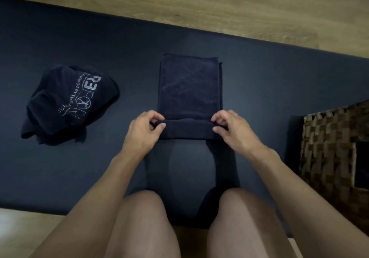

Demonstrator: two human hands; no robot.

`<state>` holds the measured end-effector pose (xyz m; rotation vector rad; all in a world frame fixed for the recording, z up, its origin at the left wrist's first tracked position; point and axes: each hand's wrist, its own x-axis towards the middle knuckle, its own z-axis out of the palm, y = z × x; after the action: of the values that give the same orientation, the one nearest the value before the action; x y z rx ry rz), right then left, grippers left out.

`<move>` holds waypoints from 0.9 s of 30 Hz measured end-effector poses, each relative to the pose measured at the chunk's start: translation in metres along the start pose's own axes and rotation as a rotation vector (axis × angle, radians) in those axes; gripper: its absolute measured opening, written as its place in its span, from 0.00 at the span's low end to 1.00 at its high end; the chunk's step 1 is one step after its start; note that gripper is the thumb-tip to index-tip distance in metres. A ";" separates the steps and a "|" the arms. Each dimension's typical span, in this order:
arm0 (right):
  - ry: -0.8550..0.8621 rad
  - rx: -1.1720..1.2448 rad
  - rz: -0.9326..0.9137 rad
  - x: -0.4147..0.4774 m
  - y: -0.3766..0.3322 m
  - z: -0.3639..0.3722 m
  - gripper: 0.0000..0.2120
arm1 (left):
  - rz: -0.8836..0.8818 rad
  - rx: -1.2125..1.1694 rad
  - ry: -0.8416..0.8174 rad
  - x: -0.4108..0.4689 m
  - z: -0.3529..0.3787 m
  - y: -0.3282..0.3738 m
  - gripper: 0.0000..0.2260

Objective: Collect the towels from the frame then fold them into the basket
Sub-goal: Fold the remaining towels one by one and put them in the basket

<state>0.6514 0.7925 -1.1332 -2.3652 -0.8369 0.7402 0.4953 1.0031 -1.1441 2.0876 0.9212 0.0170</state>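
Observation:
A dark navy towel point(189, 87) lies flat in a long narrow strip on the dark mat, straight ahead of me. Its near end is turned up into a short fold. My left hand point(144, 131) pinches the left corner of that fold and my right hand point(233, 129) pinches the right corner. A second dark towel point(69, 103) with pale printed lettering lies crumpled on the mat to the left, apart from both hands. The woven brown basket point(327, 149) stands at the right edge of the view, partly cut off.
The dark mat point(269, 89) covers the middle of the view, with wooden floor point(219, 1) beyond its far edge and at the near left. My bare knees point(189, 227) rest on the mat's near edge below the hands.

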 end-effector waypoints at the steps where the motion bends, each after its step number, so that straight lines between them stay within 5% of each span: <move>1: 0.115 -0.083 -0.050 0.000 -0.002 0.003 0.07 | 0.053 0.060 0.051 -0.001 0.002 0.001 0.04; 5: 0.311 -0.413 -0.305 -0.011 -0.005 0.020 0.09 | 0.582 0.381 0.198 -0.013 0.011 -0.005 0.05; 8: 0.268 -0.473 -0.330 -0.022 0.000 0.023 0.13 | 0.725 0.541 0.183 -0.020 0.009 -0.021 0.12; 12: 0.124 -0.590 -0.260 -0.024 0.002 0.022 0.27 | 0.701 0.641 0.122 -0.018 0.007 -0.029 0.19; 15: 0.089 -0.592 -0.260 -0.009 -0.001 0.013 0.22 | 0.627 0.544 0.063 -0.011 0.004 -0.016 0.20; 22: -0.093 -0.360 -0.134 0.033 0.003 -0.017 0.17 | 0.153 0.149 -0.058 0.029 -0.011 0.020 0.11; 27: 0.227 -0.323 -0.163 0.036 -0.005 -0.009 0.10 | 0.042 -0.013 -0.105 0.047 -0.008 0.014 0.10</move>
<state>0.6795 0.8180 -1.1352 -2.5579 -1.0999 0.2785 0.5356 1.0328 -1.1428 2.0754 0.8119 -0.0639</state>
